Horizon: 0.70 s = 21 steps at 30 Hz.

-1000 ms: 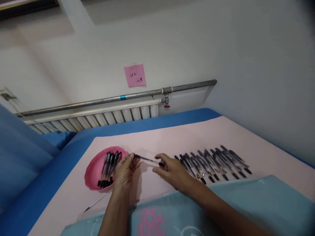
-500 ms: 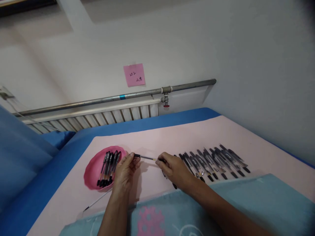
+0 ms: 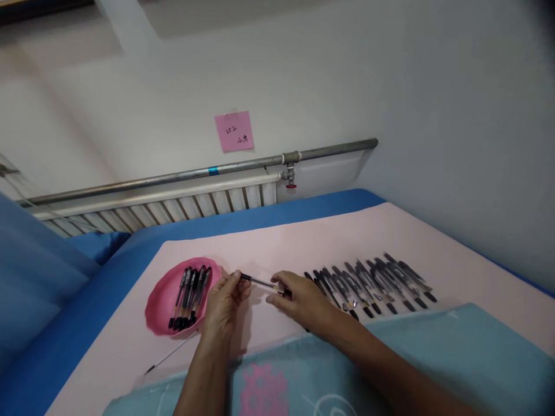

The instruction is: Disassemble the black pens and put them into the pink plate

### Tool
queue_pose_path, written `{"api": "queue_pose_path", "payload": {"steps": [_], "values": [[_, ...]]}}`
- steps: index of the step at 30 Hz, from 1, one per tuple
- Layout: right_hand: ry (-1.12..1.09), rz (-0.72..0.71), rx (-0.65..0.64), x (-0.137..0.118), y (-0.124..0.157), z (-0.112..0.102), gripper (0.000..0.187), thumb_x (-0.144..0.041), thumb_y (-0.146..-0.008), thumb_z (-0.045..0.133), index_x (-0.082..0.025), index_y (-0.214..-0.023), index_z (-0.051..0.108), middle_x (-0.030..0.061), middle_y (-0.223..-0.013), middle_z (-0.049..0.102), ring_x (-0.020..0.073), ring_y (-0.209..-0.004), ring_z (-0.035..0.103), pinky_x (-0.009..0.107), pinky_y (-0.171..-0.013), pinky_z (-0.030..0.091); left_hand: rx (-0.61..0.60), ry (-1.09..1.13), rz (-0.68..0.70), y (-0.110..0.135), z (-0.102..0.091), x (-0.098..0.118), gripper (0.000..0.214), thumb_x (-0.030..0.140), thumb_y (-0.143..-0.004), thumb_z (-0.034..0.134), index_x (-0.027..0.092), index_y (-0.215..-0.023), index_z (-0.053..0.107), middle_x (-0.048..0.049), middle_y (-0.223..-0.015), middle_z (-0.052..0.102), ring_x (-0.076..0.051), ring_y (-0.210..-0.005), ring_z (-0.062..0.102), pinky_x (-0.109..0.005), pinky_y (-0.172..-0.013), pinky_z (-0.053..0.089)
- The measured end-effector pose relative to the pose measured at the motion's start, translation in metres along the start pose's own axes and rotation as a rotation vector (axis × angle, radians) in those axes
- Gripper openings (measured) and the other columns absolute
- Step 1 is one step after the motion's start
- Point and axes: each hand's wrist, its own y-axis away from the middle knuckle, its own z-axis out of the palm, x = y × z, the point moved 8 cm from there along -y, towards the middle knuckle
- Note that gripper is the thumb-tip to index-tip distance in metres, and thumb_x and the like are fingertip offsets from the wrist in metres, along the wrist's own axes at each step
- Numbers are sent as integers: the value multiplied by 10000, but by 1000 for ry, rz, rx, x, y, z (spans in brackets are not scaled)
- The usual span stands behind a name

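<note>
My left hand [image 3: 226, 297] is closed in a pinch on the black end of a pen [image 3: 262, 283], which it holds level above the pink surface. The pen has a clear barrel and points to the right. My right hand [image 3: 301, 297] is around the pen's other black end, thumb and fingers apart. A pink scalloped dish [image 3: 158, 309] left of my left hand holds several capped pens [image 3: 191, 297]. To the right of my right hand, several pens and pen parts [image 3: 373, 283] lie in a slanting row. A thin pen refill [image 3: 169, 355] lies below the dish.
A pale pink mat [image 3: 260, 245] covers the blue table [image 3: 303, 206]. Along the near edge lies a teal cloth [image 3: 429, 346] with a pink pattern. Behind the table are a white radiator [image 3: 195, 205], a metal pipe [image 3: 165, 177] and a wall with a pink note [image 3: 234, 132].
The fingers of my right hand have spread from a pinch on the pen, and its black end now shows between them. My left hand keeps its grip. The view has shifted slightly.
</note>
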Motion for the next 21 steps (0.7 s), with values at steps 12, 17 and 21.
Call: {"api": "queue_pose_path", "payload": {"steps": [12, 17, 21], "values": [[83, -22, -34, -4, 1, -1, 101, -254, -749, 542, -173, -804, 567, 13, -737, 595, 113, -636, 501, 212, -562, 315, -76, -81, -32, 3, 14, -16, 224, 225, -565, 749, 122, -678, 585, -15, -590, 617, -112, -560, 601, -200, -531, 471], [9, 13, -21, 7, -2, -9, 125, -255, -782, 487, -179, -734, 573, -8, -630, 580, 109, -594, 505, 209, -547, 317, -125, -110, -16, 6, 26, -23, 220, 263, -583, 730, 132, -702, 600, -18, -637, 625, -120, -602, 595, -225, -576, 455], [-51, 83, 106, 20, -5, -30, 164, -285, -793, 463, -183, -728, 573, -20, -600, 568, 106, -572, 504, 208, -550, 337, -204, -347, 95, 11, 39, -30, 193, 331, -667, 650, 151, -736, 633, -32, -683, 631, -114, -602, 559, -212, -560, 406]]}}
